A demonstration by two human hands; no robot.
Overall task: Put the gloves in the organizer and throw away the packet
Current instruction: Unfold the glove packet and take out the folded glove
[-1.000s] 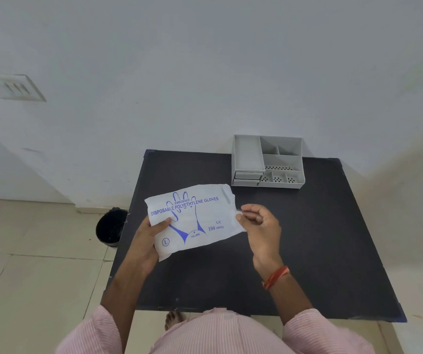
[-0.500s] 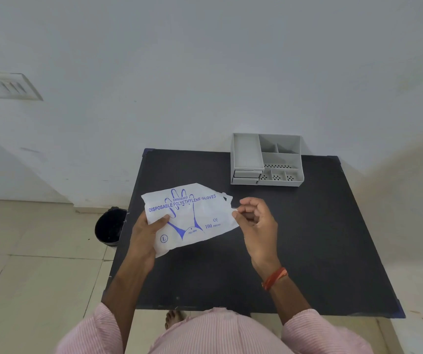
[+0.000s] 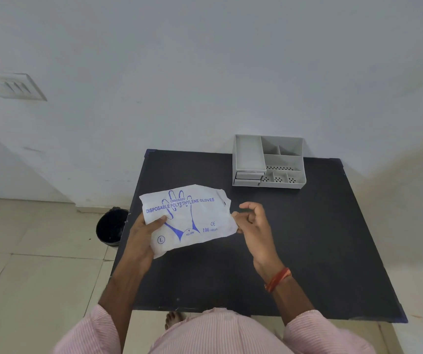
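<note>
The white glove packet (image 3: 192, 215), printed in blue with "Disposable Polyethylene Gloves", is held flat above the black table (image 3: 320, 238). My left hand (image 3: 141, 238) grips its lower left corner, thumb on top. My right hand (image 3: 256, 231) is at the packet's torn right edge, where the lower fingertips pinch it and the index finger is lifted. No gloves show outside the packet. The grey organizer (image 3: 282, 185) stands at the table's far side against the wall, with a long left tray, small drawers and several open compartments, all holding nothing.
A black round bin (image 3: 110, 228) stands on the tiled floor just left of the table. The white wall runs close behind the table, with a switch plate (image 3: 16, 86) at the far left. My bare foot (image 3: 173, 319) shows under the table's near edge.
My right hand's fingers have loosened and spread at the packet's right edge. The packet's right end has crumpled slightly. My left hand keeps the same hold.
</note>
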